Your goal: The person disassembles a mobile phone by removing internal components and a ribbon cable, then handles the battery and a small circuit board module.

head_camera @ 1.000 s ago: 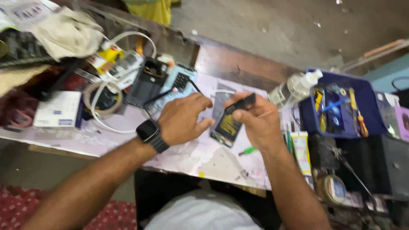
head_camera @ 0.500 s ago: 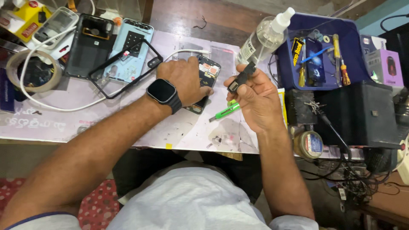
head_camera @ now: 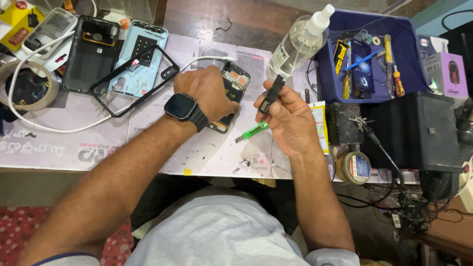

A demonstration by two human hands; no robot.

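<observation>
Wooden workbench (head_camera: 207, 19) under white printed sheet (head_camera: 64, 143). On it: opened phone (head_camera: 231, 93) at centre, green cutter (head_camera: 253, 131) at 5 o'clock, spray bottle (head_camera: 295, 44) at 1, blue tray (head_camera: 374, 54) at 2, tape roll (head_camera: 24, 91) at 9.

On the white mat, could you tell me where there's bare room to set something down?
Free: the mat in front of the white cable, left of the left hand's forearm. Crowded: the far left with phone shells, and the blue bin beyond the right hand.

A yellow package (head_camera: 15, 22) with a red label lies at the worktop's far left corner. The clear spray bottle (head_camera: 298, 42) carries a white label. A purple-and-white box (head_camera: 446, 74) stands at the right, beside the blue tray (head_camera: 325, 74). The smartwatch's (head_camera: 181, 106) screen is dark
</observation>
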